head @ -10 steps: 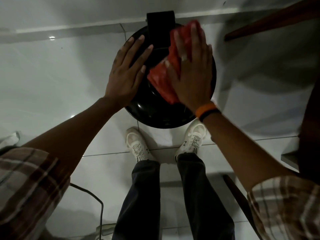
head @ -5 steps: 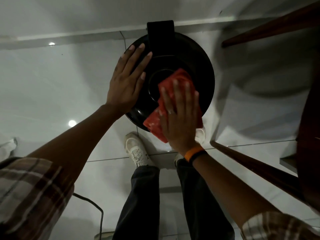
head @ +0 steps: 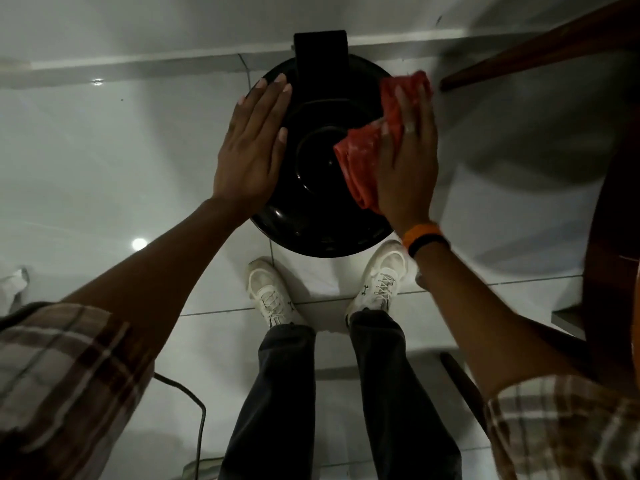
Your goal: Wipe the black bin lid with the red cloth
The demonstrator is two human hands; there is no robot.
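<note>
The round black bin lid (head: 318, 188) lies below me against the wall, its hinge block at the far side. My left hand (head: 252, 150) rests flat on the lid's left edge, fingers together and pointing away from me. My right hand (head: 408, 157) presses the red cloth (head: 363, 157) flat onto the lid's right side. The cloth sticks out past my fingertips at the far right rim and bunches toward the lid's centre. My palm hides part of the cloth.
Glossy white floor tiles (head: 104, 168) surround the bin. My two white shoes (head: 273, 296) stand just in front of it. A dark wooden furniture leg (head: 540, 50) angles in at the upper right, more dark wood (head: 613, 237) along the right. A black cable (head: 197, 410) runs at lower left.
My right hand swept the red cloth from the far side down to the lid's near edge, then back up to the far right rim. My left hand stayed on the left edge.
</note>
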